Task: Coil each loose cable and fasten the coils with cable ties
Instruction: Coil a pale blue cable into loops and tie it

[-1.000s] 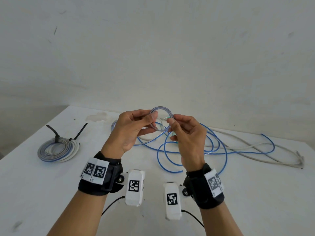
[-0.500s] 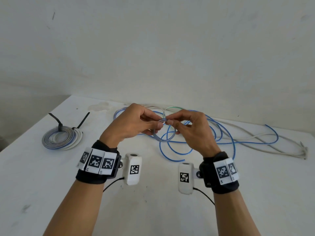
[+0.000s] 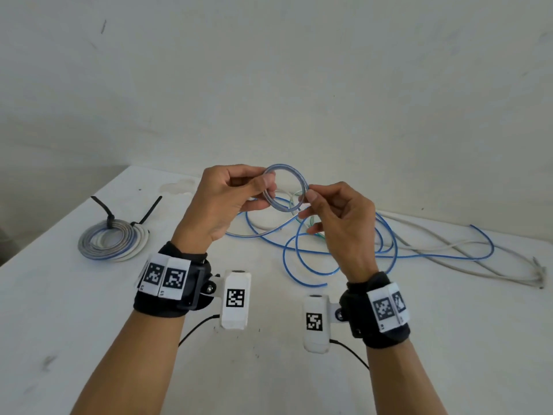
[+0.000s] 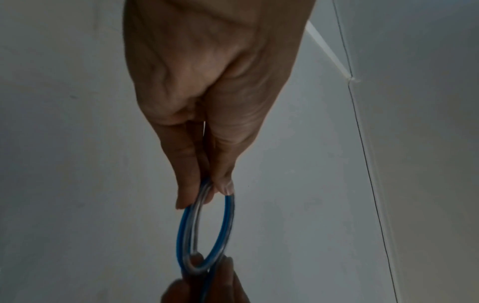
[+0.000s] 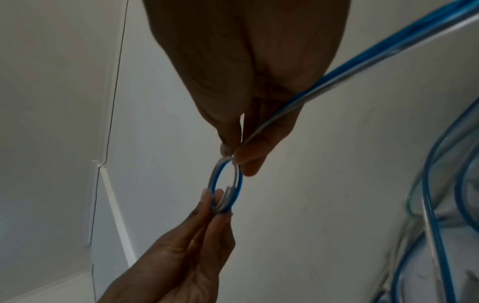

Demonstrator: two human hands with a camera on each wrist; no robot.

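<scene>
- Holding a small loop of the blue cable (image 3: 285, 187) up above the table (image 3: 89, 324), I have my left hand (image 3: 221, 202) pinching its left side between thumb and fingertips.
- My right hand (image 3: 338, 217) pinches the loop's opposite side with thumb and forefinger; its other fingers are loosely curled.
- From the left wrist view the loop shows as two turns lying side by side, blue and clear.
- From the right wrist view the cable's free length runs from the pinch back across my right palm.
- Beyond my hands, the rest of the blue cable lies in loose tangles on the table, mixed with a grey cable (image 3: 449, 250).
- Far left, a finished coil (image 3: 112, 242) lies flat, bound by two black cable ties (image 3: 109, 218).
</scene>
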